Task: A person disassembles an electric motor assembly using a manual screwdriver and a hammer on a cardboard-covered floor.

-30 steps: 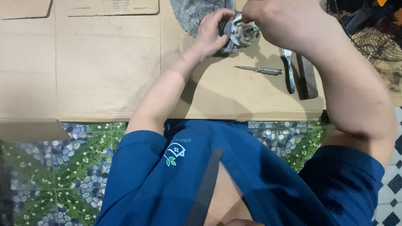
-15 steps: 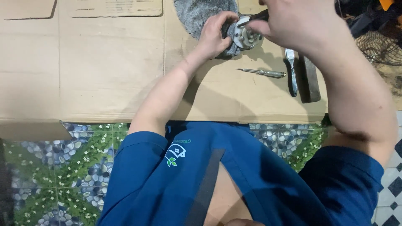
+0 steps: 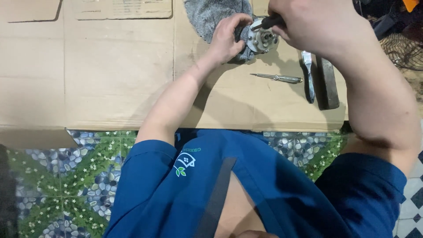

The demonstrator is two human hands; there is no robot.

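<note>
left hand point(image 3: 227, 37) grips metal part point(image 3: 261, 39) | right hand point(image 3: 308, 24) clenched on dark tool point(image 3: 269, 23), tip hidden

Flattened brown cardboard box point(image 3: 110, 66) bears a printed label point(image 3: 132, 6).

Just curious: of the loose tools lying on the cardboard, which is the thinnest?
The slim silver screwdriver, lying crosswise; the chisel-like tool and dark bar beside it are thicker.

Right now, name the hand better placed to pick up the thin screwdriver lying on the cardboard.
Right. The right hand hovers nearer the thin screwdriver, though it grips a dark-handled tool. The left hand steadies the round metal part on the grey cloth.
</note>
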